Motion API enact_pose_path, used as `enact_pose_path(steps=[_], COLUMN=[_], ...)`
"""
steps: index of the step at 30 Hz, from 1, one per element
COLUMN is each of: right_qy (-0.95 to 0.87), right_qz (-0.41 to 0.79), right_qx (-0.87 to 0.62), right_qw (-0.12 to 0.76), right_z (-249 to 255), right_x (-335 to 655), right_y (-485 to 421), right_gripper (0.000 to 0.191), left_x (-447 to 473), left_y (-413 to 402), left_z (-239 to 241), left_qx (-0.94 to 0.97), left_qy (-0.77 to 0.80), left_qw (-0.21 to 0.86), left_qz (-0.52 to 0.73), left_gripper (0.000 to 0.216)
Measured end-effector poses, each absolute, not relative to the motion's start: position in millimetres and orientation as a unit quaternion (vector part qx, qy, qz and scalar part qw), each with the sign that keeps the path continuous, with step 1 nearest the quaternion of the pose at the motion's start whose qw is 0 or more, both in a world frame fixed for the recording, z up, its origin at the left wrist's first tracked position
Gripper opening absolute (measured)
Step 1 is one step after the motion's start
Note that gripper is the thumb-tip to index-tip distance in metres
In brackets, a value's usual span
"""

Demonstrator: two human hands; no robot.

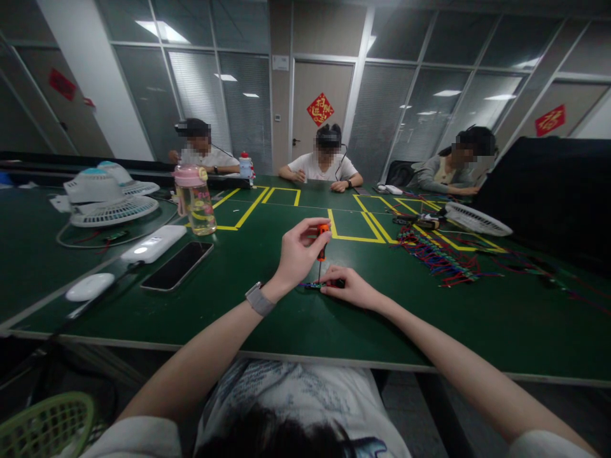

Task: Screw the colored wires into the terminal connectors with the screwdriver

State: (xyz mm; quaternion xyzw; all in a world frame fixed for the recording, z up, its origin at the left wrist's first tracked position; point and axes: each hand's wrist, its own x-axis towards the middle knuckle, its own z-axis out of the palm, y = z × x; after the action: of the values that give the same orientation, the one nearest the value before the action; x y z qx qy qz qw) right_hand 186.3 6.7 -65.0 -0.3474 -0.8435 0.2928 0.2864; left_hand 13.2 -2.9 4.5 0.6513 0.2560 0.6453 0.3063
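Note:
My left hand (296, 249) is closed around the orange handle of a small screwdriver (322, 240), held upright with its thin shaft pointing down. The tip meets a small dark part (312, 285) with coloured wires lying on the green table (267, 318). My right hand (347, 285) presses this part down with its fingers pinched on it. A grey watch is on my left wrist.
A black phone (176, 265), a white power bank (153, 243), a white puck (90, 286), a pink-lidded bottle (195, 198) and small fans (107, 198) lie at left. A bundle of red and blue wires (436, 257) lies at right. Three people sit at the far side.

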Motion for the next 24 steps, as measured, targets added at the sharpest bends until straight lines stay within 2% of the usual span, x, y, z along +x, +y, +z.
enact_pose_path(steps=[5, 9, 12, 14, 21, 24], right_qy=[-0.847, -0.848, -0.847, -0.845, -0.845, -0.846], right_qz=[0.287, 0.287, 0.289, 0.289, 0.293, 0.292], right_qx=[-0.345, -0.342, -0.343, -0.346, -0.343, -0.343], right_qw=[0.285, 0.286, 0.287, 0.286, 0.287, 0.285], right_z=[-65.2, -65.4, -65.6, -65.8, -66.4, -65.8], right_x=[187.1, 187.3, 187.1, 187.0, 187.2, 187.2], right_y=[7.7, 8.2, 8.1, 8.0, 8.0, 8.0], right_gripper=[0.027, 0.026, 0.027, 0.027, 0.028, 0.029], left_x=[10.8, 11.2, 12.5, 12.9, 9.9, 8.9], left_y=[-1.3, -1.8, -2.9, -3.4, -2.2, -1.7], left_z=[4.2, 4.7, 5.0, 5.0, 4.8, 4.6], left_qx=[0.677, 0.678, 0.655, 0.648, 0.674, 0.676], left_qy=[0.271, 0.246, 0.226, 0.233, 0.283, 0.299], left_qw=[0.223, 0.279, 0.339, 0.34, 0.196, 0.181], left_qz=[0.647, 0.634, 0.636, 0.641, 0.653, 0.649], left_gripper=[0.014, 0.027, 0.029, 0.028, 0.011, 0.019])
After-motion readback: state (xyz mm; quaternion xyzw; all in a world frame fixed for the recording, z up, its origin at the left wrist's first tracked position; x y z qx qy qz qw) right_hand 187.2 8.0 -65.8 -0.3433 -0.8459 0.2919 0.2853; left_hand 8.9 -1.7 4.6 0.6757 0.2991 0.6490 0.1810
